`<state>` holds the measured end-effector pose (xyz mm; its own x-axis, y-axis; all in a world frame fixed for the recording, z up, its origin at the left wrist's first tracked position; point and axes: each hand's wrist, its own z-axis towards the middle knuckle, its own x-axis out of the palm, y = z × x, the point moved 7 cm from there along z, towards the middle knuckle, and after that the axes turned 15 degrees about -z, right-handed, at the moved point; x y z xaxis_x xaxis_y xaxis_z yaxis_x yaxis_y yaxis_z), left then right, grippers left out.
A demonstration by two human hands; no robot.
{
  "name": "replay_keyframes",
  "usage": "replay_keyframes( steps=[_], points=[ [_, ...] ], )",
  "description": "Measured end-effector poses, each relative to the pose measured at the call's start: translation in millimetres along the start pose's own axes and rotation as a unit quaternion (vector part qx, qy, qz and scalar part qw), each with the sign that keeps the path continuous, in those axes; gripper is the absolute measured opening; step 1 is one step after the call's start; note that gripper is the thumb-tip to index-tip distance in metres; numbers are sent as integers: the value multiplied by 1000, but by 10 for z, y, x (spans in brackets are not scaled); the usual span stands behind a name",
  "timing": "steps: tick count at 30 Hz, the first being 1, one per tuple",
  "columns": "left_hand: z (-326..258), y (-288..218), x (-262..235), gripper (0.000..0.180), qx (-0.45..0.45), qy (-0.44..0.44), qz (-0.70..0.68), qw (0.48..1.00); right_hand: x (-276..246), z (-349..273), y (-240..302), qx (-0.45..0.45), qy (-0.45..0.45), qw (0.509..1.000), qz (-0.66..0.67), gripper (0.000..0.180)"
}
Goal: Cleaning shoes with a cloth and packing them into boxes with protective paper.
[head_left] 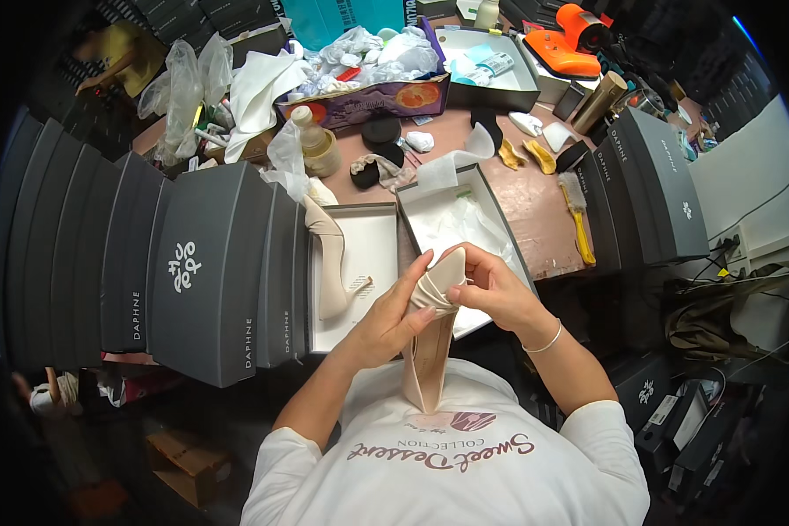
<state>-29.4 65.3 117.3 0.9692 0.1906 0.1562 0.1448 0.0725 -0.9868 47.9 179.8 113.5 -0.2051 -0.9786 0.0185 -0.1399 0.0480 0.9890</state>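
I hold a beige pointed shoe [431, 346] upright in front of my chest, its toe end up. My left hand [393, 320] grips the shoe's left side near the pleated front. My right hand [491, 287] pinches the top of the toe from the right. A matching beige high-heeled shoe [329, 263] lies in an open box lid [373, 241] just ahead of my left hand. Beside it an open grey shoe box [500, 215] holds white tissue paper [460, 223].
Rows of dark grey shoe boxes [202, 272] stand stacked at my left, and more [657, 175] at my right. On the brown table [535, 197] lie a yellow-handled brush [579, 223], black round tins [381, 131], a purple box [368, 96] full of crumpled paper and an orange tool [570, 39].
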Motion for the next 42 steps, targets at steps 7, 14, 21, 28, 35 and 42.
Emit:
replay_keyframes(
  steps=[7,14,21,28,35,42],
  points=[
    [-104,-45,76,65,-13,2,0,1000,86,-68,79,-3,46,998,-45,32],
    [-150,-24,106,60,-13,-4,9,1000,144,-31,73,-1,107,983,-151,30],
    [-157,32,119,61,-10,-56,10,998,144,2,163,-13,114,968,-222,34],
    [-49,195,-40,55,-6,-143,-16,990,133,42,-106,-9,72,996,-46,38],
    [-53,195,-132,54,2,-162,-39,986,96,23,-210,5,37,997,74,45],
    [7,-361,-275,34,118,-179,170,962,92,86,-198,18,29,999,41,42]
  ],
)
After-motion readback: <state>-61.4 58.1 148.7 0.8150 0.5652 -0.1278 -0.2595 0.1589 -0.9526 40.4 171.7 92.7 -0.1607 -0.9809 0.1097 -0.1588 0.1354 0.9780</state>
